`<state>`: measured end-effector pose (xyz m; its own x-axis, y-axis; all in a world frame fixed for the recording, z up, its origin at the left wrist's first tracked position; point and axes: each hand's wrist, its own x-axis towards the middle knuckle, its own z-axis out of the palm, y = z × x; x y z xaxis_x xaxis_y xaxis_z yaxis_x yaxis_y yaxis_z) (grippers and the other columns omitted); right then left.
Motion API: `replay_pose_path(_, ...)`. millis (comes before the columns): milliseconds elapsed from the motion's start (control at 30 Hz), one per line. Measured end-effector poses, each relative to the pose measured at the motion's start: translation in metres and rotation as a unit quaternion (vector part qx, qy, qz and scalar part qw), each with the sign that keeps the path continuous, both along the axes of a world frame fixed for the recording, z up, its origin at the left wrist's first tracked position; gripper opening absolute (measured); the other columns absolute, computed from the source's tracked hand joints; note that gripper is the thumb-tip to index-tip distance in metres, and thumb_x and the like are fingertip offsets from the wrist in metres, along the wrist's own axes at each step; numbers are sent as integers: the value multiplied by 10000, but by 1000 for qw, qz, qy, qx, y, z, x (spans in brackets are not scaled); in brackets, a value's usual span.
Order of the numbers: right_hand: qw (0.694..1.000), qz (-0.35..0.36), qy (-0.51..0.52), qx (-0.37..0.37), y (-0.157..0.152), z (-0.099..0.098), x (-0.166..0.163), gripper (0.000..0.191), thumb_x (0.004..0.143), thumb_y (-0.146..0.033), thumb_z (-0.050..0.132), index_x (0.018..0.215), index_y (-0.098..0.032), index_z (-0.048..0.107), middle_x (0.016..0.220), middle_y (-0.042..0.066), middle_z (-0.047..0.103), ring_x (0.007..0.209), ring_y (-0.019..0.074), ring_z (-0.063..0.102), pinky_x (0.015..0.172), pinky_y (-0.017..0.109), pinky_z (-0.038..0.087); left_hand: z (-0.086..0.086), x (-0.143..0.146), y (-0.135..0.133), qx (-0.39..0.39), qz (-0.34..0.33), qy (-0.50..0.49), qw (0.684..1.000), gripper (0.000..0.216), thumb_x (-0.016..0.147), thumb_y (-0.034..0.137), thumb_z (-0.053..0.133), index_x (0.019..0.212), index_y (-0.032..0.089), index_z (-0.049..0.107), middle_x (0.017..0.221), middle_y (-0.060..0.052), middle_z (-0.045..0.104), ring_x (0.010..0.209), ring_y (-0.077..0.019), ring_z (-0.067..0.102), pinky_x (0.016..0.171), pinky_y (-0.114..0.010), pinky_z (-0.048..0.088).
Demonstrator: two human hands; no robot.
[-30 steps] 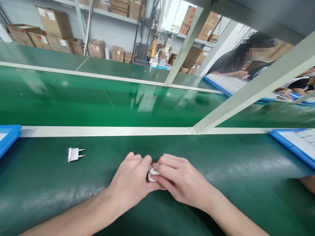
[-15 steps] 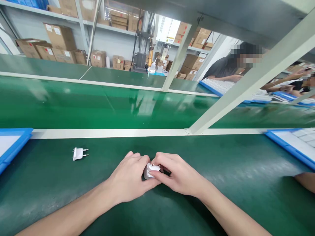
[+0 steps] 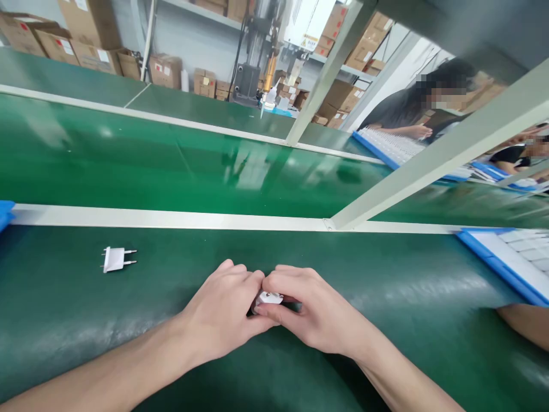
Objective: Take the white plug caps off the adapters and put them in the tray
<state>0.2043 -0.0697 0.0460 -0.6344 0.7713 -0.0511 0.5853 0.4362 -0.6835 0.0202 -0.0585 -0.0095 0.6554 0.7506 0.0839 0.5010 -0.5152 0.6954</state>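
With the clock centred on the two hands, the dark green table [image 3: 407, 257] spreads all around. At 12 o'clock, past a pale rail [image 3: 171, 217], a brighter, glossy green strip [image 3: 150, 160] runs across from side to side. A slanting pale post [image 3: 437, 161] rises from the rail toward 2 o'clock. Between 1 and 2 o'clock, across the strip, a person in a dark top [image 3: 394, 114] sits behind a blue-edged tray. Cardboard boxes [image 3: 167, 70] line the far side between 10 and 12 o'clock, and a grey upright machine [image 3: 246, 84] stands at 12. Near 3 o'clock lies another blue-rimmed tray [image 3: 493, 260] of pale pieces, with part of someone's bare arm [image 3: 525, 325] just below it. The left hand [image 3: 225, 303] and right hand [image 3: 317, 303] meet over the table, each grip narrow around one small object. A white two-pin plug [image 3: 114, 260] lies between 9 and 10 o'clock, well apart from the hands; its long pins point to 3 o'clock, shorter metal ones to 9. Smallest to the eye is the white piece [image 3: 271, 298] between the fingers of both hands, mostly hidden, small metal tips showing on it.
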Motion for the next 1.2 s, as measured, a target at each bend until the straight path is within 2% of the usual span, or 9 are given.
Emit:
replay_pose_path(233,994,16,-65,91,-2,-5,0,299,1044,-273,535,774,-195,432,713,-30,507,710,147,356,689,325,258,-6,-4,2,42,-10,-1,999,261,907,361,629,759,215,472,724,9,587,711,-201,522,740,-352,349)
replay_pose_path(467,986,16,-30,161,-1,-14,0,300,1052,-263,492,763,-196,448,685,-27,469,695,150,375,679,327,268,-1,-7,6,30,8,21,999,327,881,364,644,722,223,396,697,19,539,704,-197,504,733,-351,345)
replay_pose_path(567,988,26,22,151,4,-19,5,324,1051,-297,509,748,-200,451,673,-35,446,678,142,396,678,306,306,3,-6,7,17,5,19,1000,380,915,438,627,715,221,387,688,24,534,693,-192,501,723,-349,333)
replay_pose_path(700,994,-37,77,73,7,-22,8,271,1035,-334,550,807,-203,486,700,-45,467,617,113,403,589,256,336,3,-5,8,6,3,13,1000,417,891,493,675,727,219,407,702,26,550,687,-187,500,707,-336,326)
replay_pose_path(867,983,-40,82,157,-3,-23,2,189,991,-271,596,833,-210,512,663,-41,472,601,120,384,570,271,316,-2,-4,9,31,15,7,999,376,886,410,647,708,219,376,667,28,529,675,-183,497,711,-343,323)
replay_pose_path(933,980,-110,143,88,-5,-23,2,71,996,-277,588,1006,-224,542,631,-64,460,549,113,388,517,253,307,-2,-5,9,21,16,8,1000,408,879,473,662,711,219,390,673,27,537,672,-183,498,708,-339,332)
replay_pose_path(1033,945,-195,259,-48,-2,-21,7,181,1001,-365,603,1107,-221,574,561,-91,434,463,95,365,458,234,284,1,-6,10,16,14,11,1000,436,853,527,696,717,217,422,691,22,559,682,-188,509,706,-333,340)
replay_pose_path(1133,915,-170,324,-169,6,-13,15,286,943,-437,695,1090,-205,617,604,-60,549,470,91,462,466,221,339,2,-6,10,18,12,14,1000,414,841,507,715,720,213,449,709,16,586,690,-191,528,706,-332,339)
replay_pose_path(1200,913,-143,314,-217,7,-7,18,392,883,-441,770,1147,-200,611,698,-18,640,551,121,577,500,230,411,1,-7,10,15,9,12,1000,389,850,506,706,736,211,480,723,13,605,701,-195,543,710,-337,340)
